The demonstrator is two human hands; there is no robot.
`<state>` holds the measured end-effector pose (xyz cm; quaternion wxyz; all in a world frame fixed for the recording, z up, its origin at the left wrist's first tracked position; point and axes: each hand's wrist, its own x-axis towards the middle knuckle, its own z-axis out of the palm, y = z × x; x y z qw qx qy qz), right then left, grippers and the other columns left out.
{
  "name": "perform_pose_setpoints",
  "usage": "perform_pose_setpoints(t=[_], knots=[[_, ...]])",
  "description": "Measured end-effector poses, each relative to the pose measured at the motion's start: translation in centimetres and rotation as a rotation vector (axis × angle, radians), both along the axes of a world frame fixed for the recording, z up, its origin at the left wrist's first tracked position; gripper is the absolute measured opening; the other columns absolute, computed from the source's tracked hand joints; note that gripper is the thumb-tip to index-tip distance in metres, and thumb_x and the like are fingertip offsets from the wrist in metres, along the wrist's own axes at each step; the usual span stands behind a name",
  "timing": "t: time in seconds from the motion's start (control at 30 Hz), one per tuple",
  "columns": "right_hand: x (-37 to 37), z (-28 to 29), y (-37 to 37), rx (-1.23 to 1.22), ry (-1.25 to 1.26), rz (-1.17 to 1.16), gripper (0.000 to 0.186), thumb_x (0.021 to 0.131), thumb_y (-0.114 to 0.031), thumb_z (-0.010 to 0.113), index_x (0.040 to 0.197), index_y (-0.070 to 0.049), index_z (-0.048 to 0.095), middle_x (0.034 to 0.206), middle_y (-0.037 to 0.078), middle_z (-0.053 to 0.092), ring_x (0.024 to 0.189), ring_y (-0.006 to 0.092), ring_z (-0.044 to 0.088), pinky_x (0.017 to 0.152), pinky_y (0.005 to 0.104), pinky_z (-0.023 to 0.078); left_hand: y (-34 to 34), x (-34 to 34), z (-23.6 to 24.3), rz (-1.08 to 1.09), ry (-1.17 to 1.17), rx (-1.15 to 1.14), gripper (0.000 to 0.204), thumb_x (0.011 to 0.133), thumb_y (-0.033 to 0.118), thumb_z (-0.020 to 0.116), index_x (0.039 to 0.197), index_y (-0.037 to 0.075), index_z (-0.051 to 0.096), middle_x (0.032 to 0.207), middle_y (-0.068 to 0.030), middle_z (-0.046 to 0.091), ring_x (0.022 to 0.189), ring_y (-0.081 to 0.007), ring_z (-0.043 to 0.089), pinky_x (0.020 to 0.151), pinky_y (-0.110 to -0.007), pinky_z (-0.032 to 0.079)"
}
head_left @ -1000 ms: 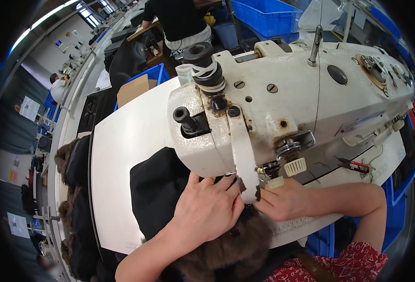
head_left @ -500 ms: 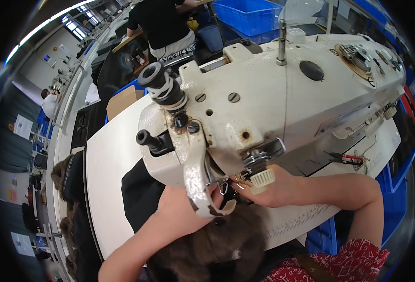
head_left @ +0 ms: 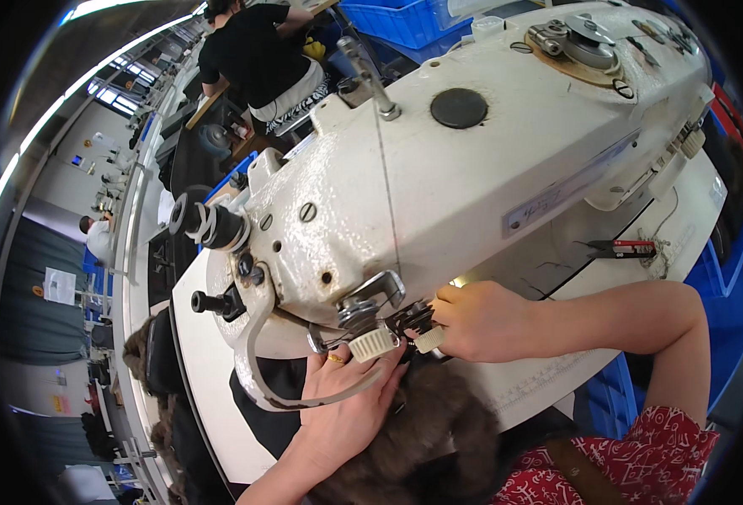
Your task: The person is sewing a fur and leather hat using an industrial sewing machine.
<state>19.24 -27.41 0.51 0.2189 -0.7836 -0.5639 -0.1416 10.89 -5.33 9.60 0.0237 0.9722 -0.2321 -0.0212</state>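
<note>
A white sewing machine (head_left: 439,185) with a curved metal lever fills the middle. My left hand (head_left: 346,412), a ring on one finger, lies behind that lever beside the needle area. Its fingers are stretched forward over black fabric (head_left: 258,400), the tips partly hidden by the cream tension knob (head_left: 372,344). Brown fur (head_left: 426,421) bunches beside this hand, toward me. On the other side of the needle area, my right hand (head_left: 489,321) is closed with curled fingers, next to a smaller cream knob (head_left: 429,339). What its fingertips grip is hidden.
Red-and-black thread snips (head_left: 624,249) lie on the white tabletop (head_left: 531,383), right of my right hand. Blue bins (head_left: 700,337) stand beyond the right edge. Dark fur-trimmed pieces (head_left: 165,358) hang at the left. Another person in black (head_left: 258,59) works beyond the machine.
My view has shifted, so the machine head appears lower and further left. My right hand has moved from behind the tension knob to the right; a small light now shows beside it.
</note>
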Motion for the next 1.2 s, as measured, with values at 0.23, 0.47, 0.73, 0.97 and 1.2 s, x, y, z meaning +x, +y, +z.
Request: perform_pose_setpoints(t=[0.23,0.47,0.73,0.97,1.2], knots=[[0.1,-1.6,-0.3,0.235,0.094,-0.089,0.016,0.079,-0.020,0.072,0.084,-0.008,0.064,0.081,0.004,0.056,0.075,0.0206,0.062,0.061,0.0348,0.052,-0.7,0.6,-0.3,0.089,0.071,0.046,0.029,0.094,0.019,0.072,0.122,0.016,0.073,0.101,-0.0055,0.067,0.088,-0.0319,0.063,0.088,-0.044,0.044],[0.1,-2.0,-0.6,0.177,0.086,-0.111,0.013,0.077,-0.018,0.071,0.078,-0.009,0.061,0.078,0.004,0.057,0.072,0.0212,0.064,0.059,0.0347,0.052,-0.9,0.7,-0.4,0.161,0.127,0.038,0.029,0.089,0.014,0.075,0.118,0.016,0.074,0.104,-0.0053,0.070,0.092,-0.0302,0.063,0.087,-0.042,0.044],[0.3,-2.1,-0.3,0.169,0.105,-0.062,0.006,0.081,-0.014,0.064,0.082,-0.008,0.062,0.081,0.006,0.059,0.074,0.0226,0.066,0.060,0.0356,0.053,-0.9,0.6,-0.7,0.085,0.043,-0.076,0.030,0.078,0.004,0.079,0.107,0.011,0.075,0.110,-0.0048,0.074,0.101,-0.0273,0.067,0.091,-0.040,0.046],[0.3,-2.2,-0.2,0.087,0.082,-0.091,0.016,0.080,-0.014,0.066,0.094,-0.009,0.061,0.083,0.002,0.056,0.080,0.0200,0.066,0.058,0.0352,0.054,-0.3,0.3,-1.1,0.139,0.058,-0.011,0.033,0.076,0.000,0.078,0.108,0.009,0.072,0.105,-0.0068,0.073,0.097,-0.0285,0.067,0.089,-0.039,0.047],[-0.1,-1.5,0.1,0.143,0.214,-0.084,0.008,0.079,-0.013,0.066,0.084,-0.006,0.063,0.078,0.007,0.062,0.073,0.0254,0.069,0.058,0.0392,0.054,-0.6,1.2,-0.3,0.112,0.100,-0.077,0.053,0.071,-0.006,0.077,0.120,0.014,0.073,0.095,-0.0066,0.068,0.087,-0.0284,0.064,0.081,-0.039,0.050]])
